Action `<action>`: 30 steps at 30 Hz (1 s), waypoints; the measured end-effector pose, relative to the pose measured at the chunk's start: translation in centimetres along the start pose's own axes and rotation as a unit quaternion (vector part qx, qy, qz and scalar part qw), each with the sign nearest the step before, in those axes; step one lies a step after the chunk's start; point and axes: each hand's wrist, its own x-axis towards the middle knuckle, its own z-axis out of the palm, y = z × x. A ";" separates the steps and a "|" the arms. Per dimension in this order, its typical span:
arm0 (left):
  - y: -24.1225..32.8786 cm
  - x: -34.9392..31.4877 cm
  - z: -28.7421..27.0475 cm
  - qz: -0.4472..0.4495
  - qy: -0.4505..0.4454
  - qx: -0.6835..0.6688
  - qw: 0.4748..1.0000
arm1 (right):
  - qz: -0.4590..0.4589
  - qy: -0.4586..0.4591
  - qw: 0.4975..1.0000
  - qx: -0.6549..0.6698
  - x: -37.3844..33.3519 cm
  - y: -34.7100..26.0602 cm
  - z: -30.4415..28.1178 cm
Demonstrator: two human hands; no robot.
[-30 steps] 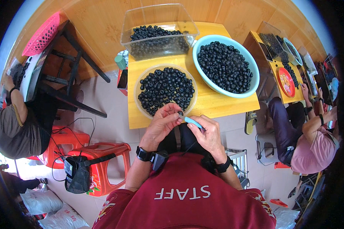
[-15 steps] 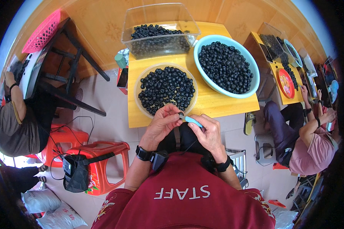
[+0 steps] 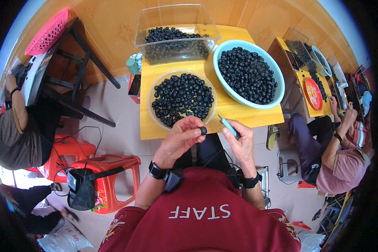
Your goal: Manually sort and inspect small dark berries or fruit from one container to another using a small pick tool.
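Observation:
Between the thumb and fingers of my left hand (image 3: 181, 137) is a small round black bead-like piece (image 3: 203, 130). My right hand (image 3: 242, 142) grips a slim blue-handled knife (image 3: 229, 127), its short tip pointing up and left, apart from the piece. Just beyond my left hand a round clear tray (image 3: 149, 103) holds many similar black pieces, some with a visible hole. To its right stands a light-blue basin (image 3: 281, 84) heaped with them. A clear rectangular box (image 3: 176, 54) behind the tray contains more.
Everything stands on a yellow wooden table (image 3: 155, 133) against a wood-panelled wall. Red stools (image 3: 132, 180) and a black bag (image 3: 82, 197) are on the left. People sit at tables on both sides. A green-lidded container (image 3: 132, 66) is beside the table's left edge.
My right hand has drawn the knife away to the right and turned its tip upward. My left hand still holds the black piece. At lower left, a person's legs have come into view.

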 end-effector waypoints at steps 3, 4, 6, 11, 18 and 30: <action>-0.3 0.1 -0.5 -0.015 0.021 0.002 1.000 | -0.006 -0.047 0.998 0.033 0.1 -2.0 0.8; -0.4 0.1 -0.7 -0.014 0.023 0.007 1.000 | -0.013 -0.056 0.998 0.040 0.2 -2.3 1.0; -0.4 0.1 -0.7 -0.013 0.025 0.011 1.000 | -0.013 -0.065 0.996 0.059 0.3 -2.5 1.3; -0.1 0.1 -0.5 -0.061 0.021 0.033 0.997 | -0.020 -0.117 0.991 0.062 0.6 -2.5 1.9; -0.3 -0.1 -1.5 -0.122 -0.029 0.020 0.992 | 0.108 -0.167 0.946 0.256 -0.1 -2.2 1.6; -0.7 0.4 -1.9 -0.118 0.014 0.068 0.991 | 0.147 -0.136 0.956 0.216 -0.8 0.0 1.7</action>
